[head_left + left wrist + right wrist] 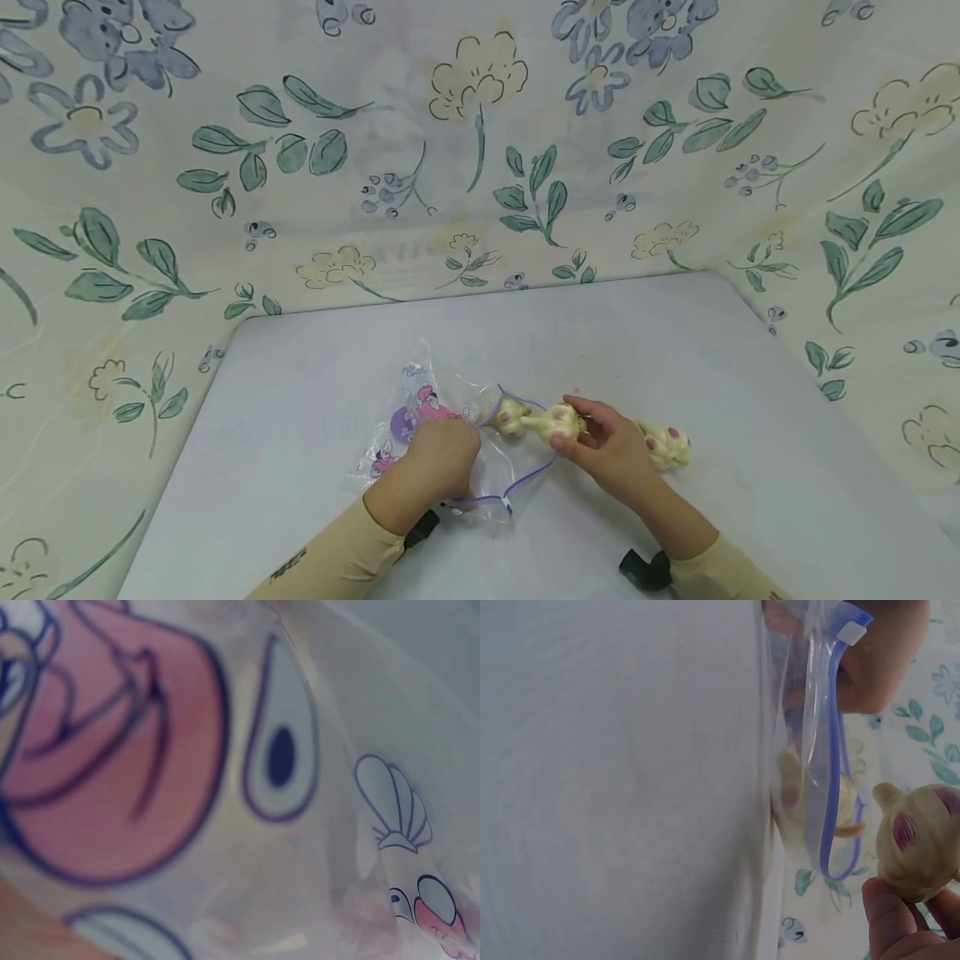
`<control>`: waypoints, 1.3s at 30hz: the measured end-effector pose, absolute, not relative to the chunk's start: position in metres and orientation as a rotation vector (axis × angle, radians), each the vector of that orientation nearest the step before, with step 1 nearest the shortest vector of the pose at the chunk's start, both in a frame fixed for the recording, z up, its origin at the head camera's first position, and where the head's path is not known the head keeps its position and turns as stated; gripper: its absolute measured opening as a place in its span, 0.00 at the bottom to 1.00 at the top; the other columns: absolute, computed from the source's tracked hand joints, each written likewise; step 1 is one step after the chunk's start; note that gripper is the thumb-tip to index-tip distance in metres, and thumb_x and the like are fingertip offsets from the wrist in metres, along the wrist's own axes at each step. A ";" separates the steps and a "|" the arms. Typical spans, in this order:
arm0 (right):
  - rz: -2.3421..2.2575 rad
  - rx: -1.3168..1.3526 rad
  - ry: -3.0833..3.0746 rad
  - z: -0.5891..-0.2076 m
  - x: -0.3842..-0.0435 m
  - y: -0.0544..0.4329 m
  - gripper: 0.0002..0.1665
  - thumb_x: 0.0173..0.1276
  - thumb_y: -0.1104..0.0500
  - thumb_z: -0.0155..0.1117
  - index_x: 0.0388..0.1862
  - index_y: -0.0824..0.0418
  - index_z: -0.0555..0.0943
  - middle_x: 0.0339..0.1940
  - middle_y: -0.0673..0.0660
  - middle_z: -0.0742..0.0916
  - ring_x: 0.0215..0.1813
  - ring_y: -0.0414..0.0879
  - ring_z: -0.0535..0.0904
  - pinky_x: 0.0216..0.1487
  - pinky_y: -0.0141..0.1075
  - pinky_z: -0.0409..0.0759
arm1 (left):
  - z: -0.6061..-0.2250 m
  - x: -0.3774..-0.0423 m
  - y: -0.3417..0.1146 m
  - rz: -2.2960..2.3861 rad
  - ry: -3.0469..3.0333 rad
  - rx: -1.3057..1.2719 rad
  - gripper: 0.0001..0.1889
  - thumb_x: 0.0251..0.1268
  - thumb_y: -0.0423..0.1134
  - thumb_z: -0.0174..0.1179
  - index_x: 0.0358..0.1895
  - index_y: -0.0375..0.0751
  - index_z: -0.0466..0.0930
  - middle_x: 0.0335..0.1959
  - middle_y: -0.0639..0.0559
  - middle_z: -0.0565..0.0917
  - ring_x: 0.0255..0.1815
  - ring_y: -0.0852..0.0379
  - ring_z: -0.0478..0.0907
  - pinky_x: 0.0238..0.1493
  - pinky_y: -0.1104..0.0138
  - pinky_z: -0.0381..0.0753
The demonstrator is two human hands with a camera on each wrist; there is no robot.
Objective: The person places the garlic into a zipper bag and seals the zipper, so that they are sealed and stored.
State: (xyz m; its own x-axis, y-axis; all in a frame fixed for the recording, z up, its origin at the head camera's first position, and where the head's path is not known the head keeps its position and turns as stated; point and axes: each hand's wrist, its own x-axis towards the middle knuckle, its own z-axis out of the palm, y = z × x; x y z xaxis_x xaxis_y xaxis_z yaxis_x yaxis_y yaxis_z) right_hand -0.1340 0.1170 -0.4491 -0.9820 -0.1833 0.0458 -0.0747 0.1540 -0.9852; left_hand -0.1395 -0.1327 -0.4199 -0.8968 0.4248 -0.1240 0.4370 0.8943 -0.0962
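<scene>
My right hand (611,454) holds a garlic bulb (561,423) with fingers and thumb at the mouth of a clear zip bag (491,467). In the right wrist view this garlic bulb (915,840) is pale with purple patches, its stem toward the bag's purple zip edge (832,750). My left hand (438,458) grips the bag, its fingers mostly hidden from the head view. Another garlic bulb (510,418) lies inside the bag near its opening. The left wrist view is filled by the bag's printed plastic (150,750).
A further garlic piece (666,446) lies on the white table (300,383) just right of my right hand, partly behind it. Floral cloth (480,167) hangs behind the table and at its sides. Pink and purple cartoon prints cover the bag's left part.
</scene>
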 end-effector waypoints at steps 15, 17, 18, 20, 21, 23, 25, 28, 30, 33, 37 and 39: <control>-1.931 -0.235 2.263 -0.454 -0.127 0.101 0.36 0.59 0.63 0.77 0.66 0.67 0.76 0.65 0.67 0.79 0.57 0.45 0.84 0.52 0.31 0.83 | -0.418 -0.139 -0.134 -0.180 2.958 0.679 0.25 0.24 0.53 0.85 0.19 0.45 0.78 0.19 0.54 0.79 0.23 0.56 0.75 0.27 0.57 0.82; -1.911 -0.247 2.265 -0.454 -0.126 0.099 0.36 0.59 0.62 0.77 0.66 0.66 0.75 0.65 0.67 0.80 0.58 0.48 0.84 0.53 0.31 0.83 | -0.418 -0.139 -0.134 -0.176 2.963 0.686 0.25 0.25 0.53 0.84 0.19 0.44 0.78 0.19 0.53 0.79 0.23 0.56 0.75 0.27 0.57 0.82; -1.891 -0.259 2.287 -0.454 -0.126 0.099 0.36 0.59 0.60 0.77 0.66 0.66 0.76 0.64 0.66 0.81 0.57 0.48 0.84 0.53 0.32 0.83 | -0.418 -0.139 -0.134 -0.172 2.965 0.688 0.24 0.25 0.52 0.84 0.19 0.44 0.78 0.19 0.53 0.79 0.23 0.56 0.75 0.27 0.57 0.82; -1.828 -0.295 2.358 -0.455 -0.125 0.098 0.35 0.59 0.58 0.77 0.65 0.63 0.77 0.61 0.63 0.83 0.55 0.48 0.85 0.54 0.33 0.83 | -0.418 -0.139 -0.135 -0.169 2.970 0.691 0.24 0.25 0.52 0.84 0.19 0.45 0.78 0.19 0.53 0.79 0.23 0.56 0.76 0.27 0.57 0.82; -1.791 -0.319 2.403 -0.456 -0.124 0.098 0.35 0.59 0.56 0.78 0.65 0.61 0.77 0.59 0.60 0.84 0.54 0.47 0.84 0.54 0.34 0.83 | -0.418 -0.139 -0.135 -0.168 2.969 0.692 0.24 0.25 0.52 0.85 0.19 0.44 0.78 0.19 0.53 0.80 0.23 0.56 0.76 0.27 0.57 0.82; -1.706 -0.370 2.518 -0.456 -0.124 0.098 0.34 0.59 0.53 0.78 0.63 0.58 0.79 0.54 0.55 0.86 0.50 0.44 0.83 0.54 0.36 0.82 | -0.418 -0.139 -0.135 -0.174 2.967 0.692 0.24 0.25 0.52 0.85 0.19 0.44 0.78 0.19 0.53 0.80 0.23 0.56 0.76 0.27 0.57 0.82; -1.623 -0.415 2.619 -0.457 -0.124 0.098 0.32 0.57 0.50 0.79 0.61 0.56 0.81 0.51 0.51 0.86 0.47 0.42 0.80 0.52 0.37 0.81 | -0.418 -0.139 -0.135 -0.182 2.962 0.692 0.25 0.25 0.53 0.85 0.19 0.44 0.78 0.19 0.53 0.80 0.23 0.56 0.76 0.27 0.57 0.82; -1.566 -0.470 2.704 -0.458 -0.124 0.098 0.31 0.55 0.48 0.80 0.57 0.55 0.83 0.49 0.49 0.84 0.42 0.41 0.77 0.46 0.34 0.78 | -0.417 -0.138 -0.135 -0.183 2.958 0.692 0.25 0.24 0.54 0.85 0.19 0.44 0.79 0.19 0.53 0.79 0.23 0.56 0.75 0.27 0.57 0.82; -1.559 -0.504 2.717 -0.457 -0.124 0.098 0.32 0.54 0.49 0.81 0.56 0.57 0.84 0.48 0.49 0.84 0.39 0.40 0.75 0.42 0.32 0.77 | -0.418 -0.138 -0.135 -0.177 2.959 0.693 0.25 0.24 0.54 0.85 0.19 0.44 0.79 0.19 0.54 0.79 0.23 0.56 0.75 0.27 0.57 0.82; -1.539 -0.564 2.725 -0.458 -0.125 0.098 0.34 0.51 0.50 0.83 0.57 0.59 0.83 0.45 0.50 0.83 0.35 0.39 0.74 0.36 0.29 0.75 | -0.418 -0.138 -0.135 -0.174 2.965 0.702 0.25 0.24 0.54 0.85 0.19 0.44 0.79 0.19 0.53 0.79 0.23 0.56 0.76 0.27 0.57 0.82; -1.480 -0.595 2.731 -0.459 -0.124 0.098 0.36 0.50 0.51 0.84 0.57 0.57 0.80 0.38 0.50 0.80 0.30 0.36 0.73 0.30 0.28 0.75 | -0.418 -0.139 -0.135 -0.174 2.973 0.711 0.25 0.24 0.54 0.85 0.19 0.44 0.79 0.19 0.53 0.79 0.23 0.56 0.76 0.27 0.58 0.82; -1.457 -0.584 2.730 -0.459 -0.123 0.097 0.35 0.50 0.51 0.84 0.55 0.54 0.78 0.35 0.50 0.78 0.28 0.35 0.73 0.28 0.28 0.75 | -0.419 -0.139 -0.135 -0.172 2.973 0.711 0.25 0.25 0.54 0.85 0.19 0.44 0.79 0.19 0.53 0.79 0.23 0.56 0.77 0.27 0.57 0.82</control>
State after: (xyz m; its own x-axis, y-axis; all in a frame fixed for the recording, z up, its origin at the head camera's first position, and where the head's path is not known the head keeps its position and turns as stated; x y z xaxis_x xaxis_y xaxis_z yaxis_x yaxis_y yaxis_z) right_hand -0.1230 0.0973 -0.4587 -0.9312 -0.3179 0.1781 -0.3249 0.5031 -0.8008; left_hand -0.1385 -0.1354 -0.4186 -0.8891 0.4458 -0.1040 0.4548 0.8860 -0.0906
